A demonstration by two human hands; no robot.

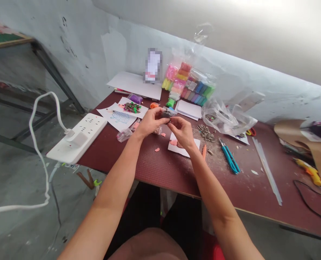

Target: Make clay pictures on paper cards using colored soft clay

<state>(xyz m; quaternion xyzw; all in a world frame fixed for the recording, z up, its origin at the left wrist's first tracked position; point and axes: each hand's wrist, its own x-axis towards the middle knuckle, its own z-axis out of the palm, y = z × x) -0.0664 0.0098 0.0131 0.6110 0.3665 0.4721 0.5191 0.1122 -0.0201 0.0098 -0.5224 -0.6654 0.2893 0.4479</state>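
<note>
Left hand [149, 122] and right hand [180, 133] pinching a small dark bit [166, 113] over the red worktop [160, 173], near striped seeds [206, 133] and blue scissors [229, 156].

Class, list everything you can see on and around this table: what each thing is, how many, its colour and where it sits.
table: one, maroon top, under everything
power strip: one, white, at the left table end
cable: one, white, looping down to the left
modelling clay bars: many, mixed colours, bagged at the back
sunflower seed shells: a heap, dark striped, right of the hands
scissors: one pair, teal handles, right of the shells
plastic bag: one, clear, back right
drawn paper: one sheet, white, back left
pink clay bits: several, pink, near the hands
small dark piece: one, dark, between both grips
left grip: one, bare, pinching the piece
right grip: one, bare, pinching the piece
</note>
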